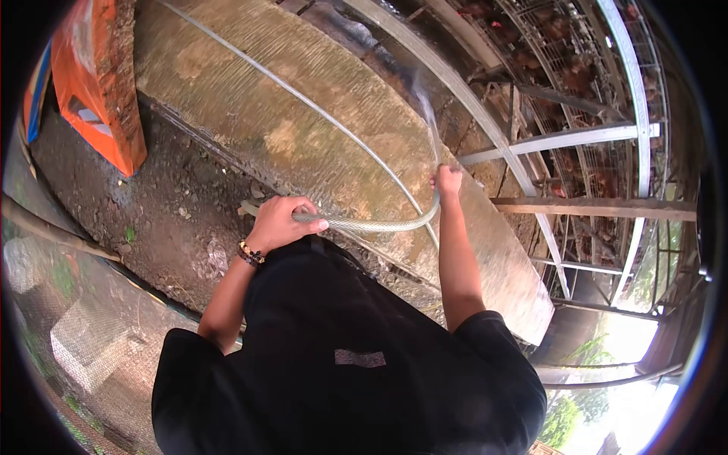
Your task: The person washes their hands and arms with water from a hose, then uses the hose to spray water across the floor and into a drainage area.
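Observation:
A clear braided hose [371,225] runs in a curve between my two hands. My left hand [282,222], with a beaded bracelet at the wrist, is closed around it near my waist. Further forward and to the right, my right hand [447,180] grips the hose close to its end. From there a jet of water [427,106] sprays away toward the gutter along the cages. Another stretch of hose [303,101] lies lengthwise on the wet concrete walkway [227,91] and passes under the held part.
Metal-framed cages with brown hens [546,61] line the right side, behind pale rails [523,167] and a wooden beam [599,208]. An orange sheet-covered panel [98,114] stands at the upper left. Bare soil [171,212] and netting [91,349] border the walkway on the left.

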### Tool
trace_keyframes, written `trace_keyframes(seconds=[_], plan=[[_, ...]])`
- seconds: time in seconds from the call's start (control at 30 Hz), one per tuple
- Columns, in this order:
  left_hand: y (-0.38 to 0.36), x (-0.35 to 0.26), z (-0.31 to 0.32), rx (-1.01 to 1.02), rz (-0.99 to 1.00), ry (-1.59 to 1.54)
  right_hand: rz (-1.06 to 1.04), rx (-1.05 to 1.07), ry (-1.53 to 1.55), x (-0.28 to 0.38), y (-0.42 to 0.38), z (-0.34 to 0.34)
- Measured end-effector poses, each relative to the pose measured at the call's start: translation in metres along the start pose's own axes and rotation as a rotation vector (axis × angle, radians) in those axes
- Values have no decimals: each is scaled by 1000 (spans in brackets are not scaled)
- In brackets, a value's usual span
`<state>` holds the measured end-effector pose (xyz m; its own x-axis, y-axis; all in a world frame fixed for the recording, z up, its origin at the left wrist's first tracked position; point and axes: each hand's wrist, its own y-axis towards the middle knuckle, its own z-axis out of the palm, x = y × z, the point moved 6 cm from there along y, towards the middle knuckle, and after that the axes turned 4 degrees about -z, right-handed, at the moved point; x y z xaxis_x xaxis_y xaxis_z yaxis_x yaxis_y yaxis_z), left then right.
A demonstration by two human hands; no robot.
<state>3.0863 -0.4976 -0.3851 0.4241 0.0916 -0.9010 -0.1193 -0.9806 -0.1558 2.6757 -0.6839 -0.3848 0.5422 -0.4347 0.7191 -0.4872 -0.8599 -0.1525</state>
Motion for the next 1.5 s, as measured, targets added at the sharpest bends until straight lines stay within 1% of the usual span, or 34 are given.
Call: trace_keyframes(seconds=[0.03, 0.17, 0.27, 0.37, 0.47, 0.57, 0.67, 0.77, 0.87, 1.0, 1.27, 1.5], plan=[[0, 0, 0, -9, 14, -7, 7, -15, 6, -2, 0, -1], [1, 0, 0, 27, -39, -20, -3, -47, 25, -4, -3, -2], [1, 5, 3, -11, 9, -17, -30, -62, 29, 2, -8, -5], [1, 1, 2, 13, 11, -13, -12, -36, 33, -5, -1, -2], [2, 1, 2, 15, 2, 10, 46, -76, 55, -4, -5, -4], [3, 5, 5, 29, -3, -1, 43, -97, 85, -2, -10, -5], [2, 4, 3, -2, 27, 3, 16, -115, 78, 1, -12, -7], [3, -1, 0, 15, 31, 11, 32, -65, 44, 7, -11, -1], [5, 4, 3, 27, 14, -28, -16, -67, 78, 11, -7, 5], [7, 10, 3, 27, 19, 3, -45, -70, 113, 9, -5, 8], [11, 13, 3, 52, -26, 37, 35, -116, 106, -2, -6, 6], [19, 10, 2, 53, 37, -13, 81, -148, 98, -12, -10, 0]])
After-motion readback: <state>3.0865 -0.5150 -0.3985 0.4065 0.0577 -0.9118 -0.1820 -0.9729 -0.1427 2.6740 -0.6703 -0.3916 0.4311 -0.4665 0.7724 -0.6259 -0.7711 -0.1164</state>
